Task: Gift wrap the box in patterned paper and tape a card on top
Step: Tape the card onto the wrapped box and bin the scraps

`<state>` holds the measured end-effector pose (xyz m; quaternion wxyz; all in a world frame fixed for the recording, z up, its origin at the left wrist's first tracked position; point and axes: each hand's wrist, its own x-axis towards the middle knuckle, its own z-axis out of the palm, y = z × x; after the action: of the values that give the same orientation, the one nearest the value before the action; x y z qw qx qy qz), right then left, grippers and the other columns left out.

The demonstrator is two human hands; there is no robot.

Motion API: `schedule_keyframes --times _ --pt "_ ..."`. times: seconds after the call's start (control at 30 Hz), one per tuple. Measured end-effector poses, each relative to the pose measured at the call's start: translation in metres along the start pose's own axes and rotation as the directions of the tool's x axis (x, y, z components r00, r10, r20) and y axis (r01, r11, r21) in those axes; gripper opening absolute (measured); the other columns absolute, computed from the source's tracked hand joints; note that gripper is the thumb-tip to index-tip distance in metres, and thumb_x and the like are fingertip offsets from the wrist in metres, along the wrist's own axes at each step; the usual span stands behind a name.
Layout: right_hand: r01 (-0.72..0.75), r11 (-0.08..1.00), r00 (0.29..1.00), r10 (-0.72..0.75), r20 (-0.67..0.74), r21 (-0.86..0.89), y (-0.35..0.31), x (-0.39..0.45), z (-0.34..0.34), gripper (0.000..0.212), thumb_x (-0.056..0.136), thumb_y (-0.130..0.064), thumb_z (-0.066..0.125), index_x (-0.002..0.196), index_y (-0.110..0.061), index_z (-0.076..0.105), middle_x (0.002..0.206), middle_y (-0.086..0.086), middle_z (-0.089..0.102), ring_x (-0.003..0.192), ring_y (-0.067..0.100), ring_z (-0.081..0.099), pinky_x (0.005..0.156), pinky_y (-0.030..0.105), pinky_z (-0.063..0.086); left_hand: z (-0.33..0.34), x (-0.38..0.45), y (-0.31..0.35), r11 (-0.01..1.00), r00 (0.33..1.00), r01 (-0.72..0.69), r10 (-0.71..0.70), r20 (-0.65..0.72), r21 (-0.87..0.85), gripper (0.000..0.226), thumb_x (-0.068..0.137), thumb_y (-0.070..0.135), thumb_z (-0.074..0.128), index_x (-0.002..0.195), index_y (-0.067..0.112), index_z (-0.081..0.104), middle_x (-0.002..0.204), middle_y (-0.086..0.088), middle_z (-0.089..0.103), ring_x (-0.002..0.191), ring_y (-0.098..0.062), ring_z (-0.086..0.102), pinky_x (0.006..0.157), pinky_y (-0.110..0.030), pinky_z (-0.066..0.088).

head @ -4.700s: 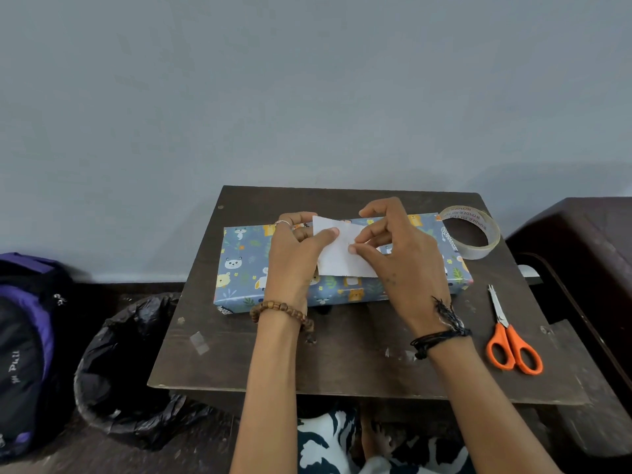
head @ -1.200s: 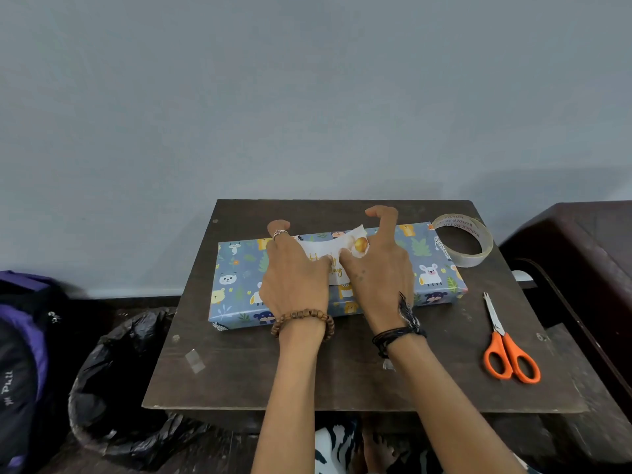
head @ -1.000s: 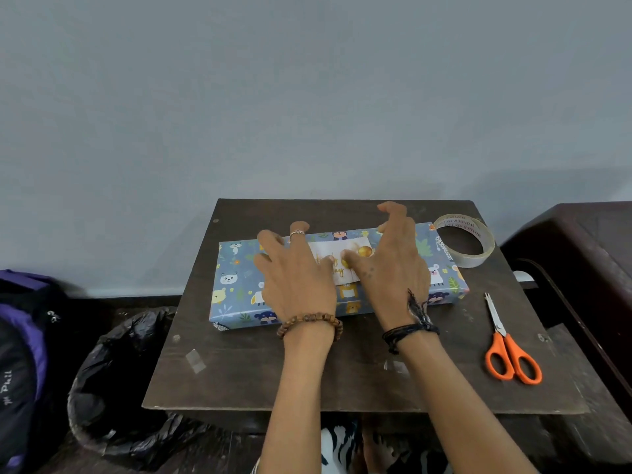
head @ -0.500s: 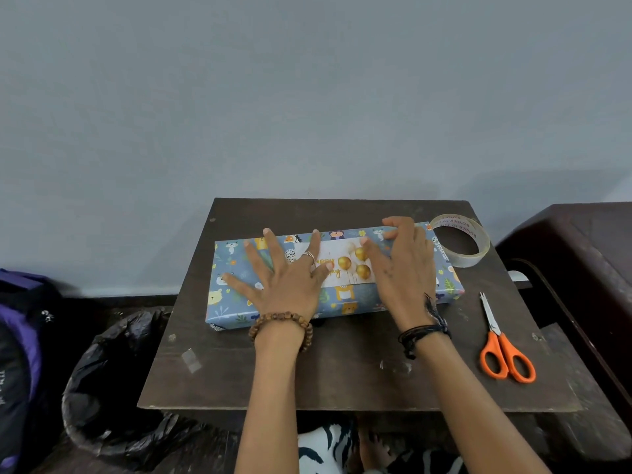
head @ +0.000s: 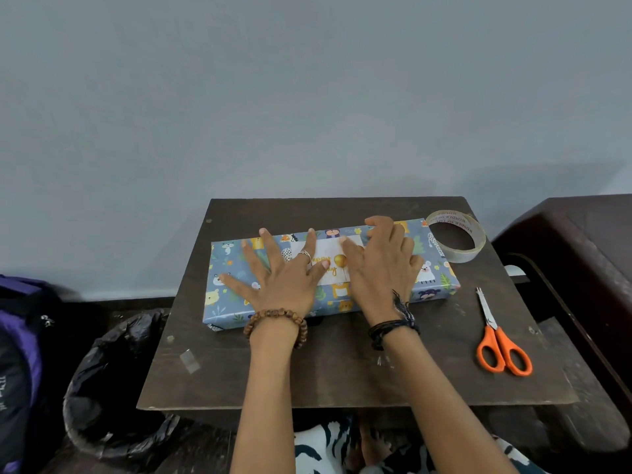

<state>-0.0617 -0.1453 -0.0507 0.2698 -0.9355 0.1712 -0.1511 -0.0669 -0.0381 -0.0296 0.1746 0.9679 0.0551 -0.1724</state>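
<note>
So there's one bin [head: 113, 378] lined with a black bag on the floor left of the table [head: 342, 371], can't tell what's in it, too dark. Counting stuff on the table: one wrapped box [head: 434, 278] in blue animal paper lying flat toward the back, one white card [head: 330, 260] with a gold balloon sitting on top of it in the middle, one roll of tape [head: 456, 236] touching the box's far right corner, one pair of orange scissors [head: 501, 340] off to the right, well apart from the box. Left hand [head: 284, 278] is flat on the box, fingers spread wide and straight, thumb tip on the card's left edge. Right hand [head: 383, 265] lies palm down over the card's right side, fingers a bit bent but pressing, not grabbing anything. One backpack [head: 20, 364] on the far left
</note>
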Motion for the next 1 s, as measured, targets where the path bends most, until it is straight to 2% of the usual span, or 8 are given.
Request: schedule_keyframes --times 0.2,0.37,0.43,0.53,0.63,0.73,0.83,1.0 --pt "0.074 0.996 0.997 -0.074 0.007 0.042 0.006 0.003 -0.003 0.032 0.092 -0.014 0.046 0.122 -0.021 0.040 0.113 -0.002 0.050 0.104 0.019 0.044 0.080 0.029 0.023 -0.001 0.001 0.001 1.000 1.000 0.009 -0.009 0.001 -0.003 0.051 0.094 0.058 0.019 0.140 0.055 -0.002 0.152 -0.002 -0.030 0.137 -0.032 -0.030 0.101 -0.068 -0.012" --pt "-0.001 0.816 1.000 0.015 -0.019 0.577 0.012 0.007 -0.017 0.025 0.090 0.002 0.039 0.101 -0.016 0.053 0.084 -0.006 0.059 0.078 0.006 0.055 0.068 0.013 0.040 0.003 -0.006 0.001 0.975 0.970 -0.083 0.031 -0.243 -0.207 0.047 0.097 0.044 0.037 0.141 0.047 0.021 0.157 -0.002 -0.011 0.142 -0.026 -0.021 0.106 -0.064 -0.009" --pt "-0.023 0.744 0.999 0.038 -0.008 0.668 0.017 0.009 -0.027 0.024 0.089 0.002 0.042 0.094 -0.016 0.056 0.082 -0.004 0.063 0.073 0.005 0.054 0.063 0.010 0.040 0.004 -0.011 0.005 0.847 0.871 -0.294 0.048 -0.488 -0.443 0.039 0.094 0.025 0.051 0.132 0.033 0.047 0.153 -0.006 0.022 0.144 -0.019 0.009 0.116 -0.044 0.011" --pt "-0.008 0.700 0.999 0.029 -0.017 0.714 0.022 0.005 -0.048 0.022 0.088 0.003 0.045 0.089 -0.014 0.058 0.082 0.000 0.064 0.069 0.008 0.055 0.057 0.009 0.041 0.008 -0.027 0.024 0.628 0.730 -0.590 0.146 -0.668 -0.507 0.020 0.087 0.007 0.059 0.092 0.026 0.064 0.103 0.003 0.062 0.095 0.014 0.049 0.083 -0.002 0.033" --pt "0.030 0.763 0.998 0.013 -0.063 0.646 0.039 -0.009 -0.073 0.021 0.088 0.001 0.047 0.088 -0.015 0.060 0.079 -0.009 0.063 0.067 0.011 0.057 0.059 0.014 0.044 0.027 -0.048 0.052 0.554 0.796 -0.585 0.250 -0.551 -0.592 0.029 0.085 0.009 0.060 0.075 0.036 0.057 0.079 0.017 0.061 0.078 0.009 0.055 0.072 -0.003 0.036" --pt "-0.044 0.883 0.998 0.059 -0.017 0.468 0.069 -0.024 -0.087 0.018 0.086 -0.008 0.054 0.086 -0.025 0.060 0.081 -0.008 0.065 0.079 0.018 0.063 0.071 0.033 0.050 0.054 -0.062 0.072 0.567 0.817 -0.577 0.377 -0.437 -0.588 0.020 0.086 0.016 0.063 0.078 0.034 0.058 0.082 0.020 0.061 0.085 0.004 0.058 0.080 -0.014 0.045" --pt "-0.196 0.955 0.981 0.192 0.042 0.224 0.089 -0.038 -0.099 0.012 0.087 -0.016 0.054 0.090 -0.026 0.061 0.091 -0.004 0.066 0.090 0.022 0.062 0.070 0.030 0.044 0.070 -0.071 0.085 0.588 0.819 -0.572 0.451 -0.356 -0.572 0.012 0.088 0.020 0.061 0.082 0.030 0.060 0.086 0.017 0.061 0.089 0.001 0.057 0.083 -0.018 0.045" --pt "-0.408 0.910 0.912 0.410 0.017 -0.070 0.110 -0.052 -0.120 0.020 0.093 -0.015 0.047 0.108 -0.018 0.059 0.114 0.009 0.060 0.105 0.031 0.057 0.079 0.033 0.042 0.077 -0.075 0.101 0.771 0.740 -0.624 0.531 -0.412 -0.128 0.013 0.091 0.021 0.054 0.096 0.018 0.065 0.104 0.002 0.062 0.110 -0.012 0.047 0.087 -0.025 0.038"
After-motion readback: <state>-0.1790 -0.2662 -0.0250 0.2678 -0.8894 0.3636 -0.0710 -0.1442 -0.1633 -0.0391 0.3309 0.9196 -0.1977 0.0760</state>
